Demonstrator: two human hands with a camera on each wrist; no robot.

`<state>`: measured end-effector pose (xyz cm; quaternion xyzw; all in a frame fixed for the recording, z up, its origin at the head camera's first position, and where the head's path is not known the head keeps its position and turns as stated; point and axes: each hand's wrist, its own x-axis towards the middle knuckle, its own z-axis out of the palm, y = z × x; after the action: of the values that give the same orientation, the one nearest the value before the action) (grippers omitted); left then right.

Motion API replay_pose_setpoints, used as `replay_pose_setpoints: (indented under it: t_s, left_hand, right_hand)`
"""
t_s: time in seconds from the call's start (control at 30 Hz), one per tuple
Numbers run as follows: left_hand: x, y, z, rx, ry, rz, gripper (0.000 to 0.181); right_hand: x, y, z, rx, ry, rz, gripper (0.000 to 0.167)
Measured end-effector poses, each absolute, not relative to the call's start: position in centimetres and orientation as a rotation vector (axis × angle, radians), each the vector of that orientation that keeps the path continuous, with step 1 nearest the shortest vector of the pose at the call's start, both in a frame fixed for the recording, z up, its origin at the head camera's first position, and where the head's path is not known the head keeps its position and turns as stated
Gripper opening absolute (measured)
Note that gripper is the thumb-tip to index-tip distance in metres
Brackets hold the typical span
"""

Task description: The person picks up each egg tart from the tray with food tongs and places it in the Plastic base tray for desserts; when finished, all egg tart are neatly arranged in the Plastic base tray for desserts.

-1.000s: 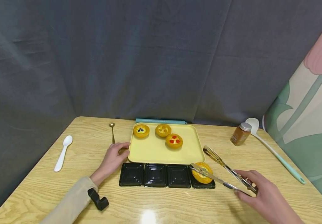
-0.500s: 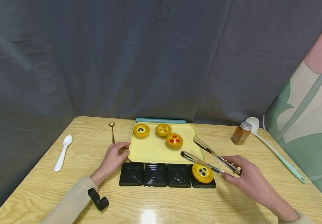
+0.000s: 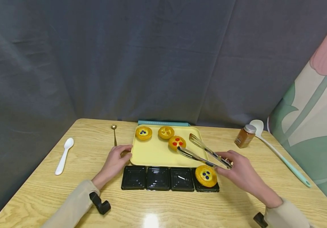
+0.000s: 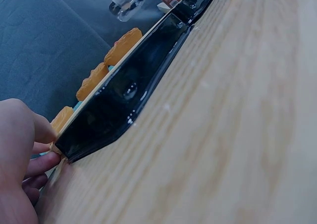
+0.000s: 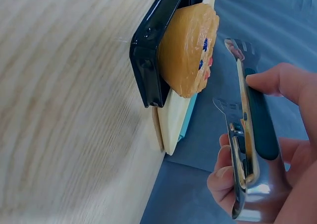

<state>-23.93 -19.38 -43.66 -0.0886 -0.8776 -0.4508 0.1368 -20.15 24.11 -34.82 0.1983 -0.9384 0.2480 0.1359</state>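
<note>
My left hand rests at the left edge of the yellow tray, its fingertips touching the rim. In my right hand I hold metal tongs with dark grips, their arms spread apart. The nearer tip stands by the red-topped tart, and the farther one is over the tray's right part. Two more tarts lie at the back: one blue-topped, one orange-topped. Another blue-dotted tart sits in the rightmost of several black square containers along the tray's front.
A white spoon lies at the left, with a thin gold spoon behind my left hand. At the right stand a lidded jar and a long spoon with a mint handle. A teal strip lies behind the tray.
My right hand has carried the spread tongs left and away from me, from over the tart in the black container to the red-topped tart. The left hand has stayed still.
</note>
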Motion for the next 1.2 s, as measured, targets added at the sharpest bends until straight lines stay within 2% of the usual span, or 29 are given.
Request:
replay_pose_setpoints:
  t_s: [1.2]
  left_hand:
    - [-24.0,-19.4,-43.8,-0.258,-2.536,-1.277,0.037]
  right_hand:
    - [-24.0,21.2,-35.5,0.599,-2.825,0.772,0.045]
